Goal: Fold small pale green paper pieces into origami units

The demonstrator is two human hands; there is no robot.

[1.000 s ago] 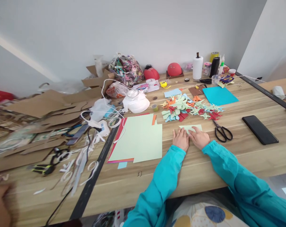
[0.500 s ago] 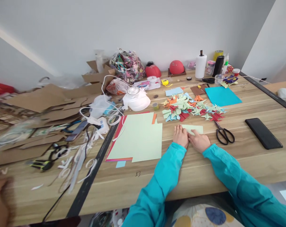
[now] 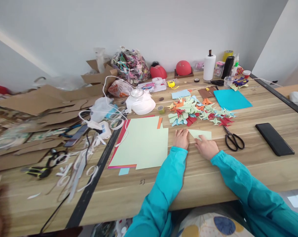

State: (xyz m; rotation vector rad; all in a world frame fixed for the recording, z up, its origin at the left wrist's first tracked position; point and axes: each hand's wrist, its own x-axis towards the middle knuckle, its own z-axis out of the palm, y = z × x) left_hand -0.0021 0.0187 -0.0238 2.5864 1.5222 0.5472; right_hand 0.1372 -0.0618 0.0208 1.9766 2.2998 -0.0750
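A folded piece of pale green paper (image 3: 205,134) lies on the wooden table, its narrow corner pointing left. My left hand (image 3: 181,139) rests flat beside that corner, fingers stretched out, fingertips close to the paper's tip. With fingers partly curled, my right hand (image 3: 207,148) pins the paper's lower edge to the table with the index finger. Just beyond lies a heap of folded paper cranes (image 3: 188,108) in green, orange, red and blue. Black-handled scissors (image 3: 234,140) lie right of my right hand, their blades partly under the cranes.
Large green sheets (image 3: 144,141) over red ones lie at left. A black phone (image 3: 274,139) is at right, a blue sheet (image 3: 232,99) behind. Cardboard (image 3: 37,98), white cables and a power strip (image 3: 105,129) crowd the far left. A white bottle (image 3: 209,67) stands at the back.
My left hand has slid left, off the middle of the paper, uncovering its pointed left corner. The right hand keeps nearly the same place on the paper.
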